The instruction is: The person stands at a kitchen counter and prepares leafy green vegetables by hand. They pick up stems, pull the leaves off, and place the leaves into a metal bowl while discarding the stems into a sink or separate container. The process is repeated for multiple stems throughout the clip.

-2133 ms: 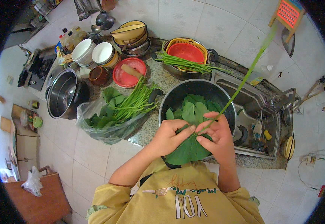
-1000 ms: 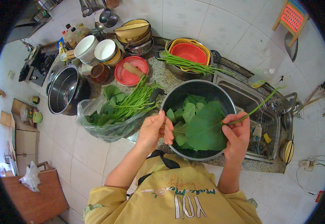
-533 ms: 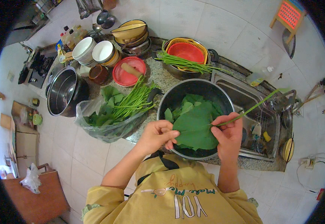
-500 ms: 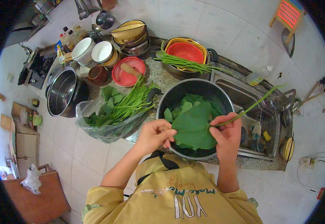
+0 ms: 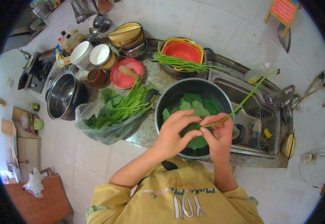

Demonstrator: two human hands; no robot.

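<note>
Over a dark pot (image 5: 158, 112) of green leaves (image 5: 199, 106), my two hands meet at the base of a long green stem (image 5: 250, 95). My right hand (image 5: 221, 135) pinches that stem, which slants up and right past the sink. The curled fingers and thumb of my left hand (image 5: 177, 131) close at the stem's leaf end. A broad dark green leaf (image 5: 198, 142) shows beneath my hands, largely covered by them. Left of the pot, a clear plastic bag (image 5: 112, 136) holds leafy stems (image 5: 127, 106).
Bare green stems (image 5: 181, 63) lie across a pot with a red basket (image 5: 183, 52) inside. A metal sink (image 5: 254, 149) is at the right. Another pot (image 5: 63, 95), a red lid (image 5: 132, 67) and white bowls (image 5: 100, 54) stand at the left.
My left hand has moved right, from the leaf's left side to the stem beside my right hand. The broad leaf, spread between both hands before, is now mostly hidden under them.
</note>
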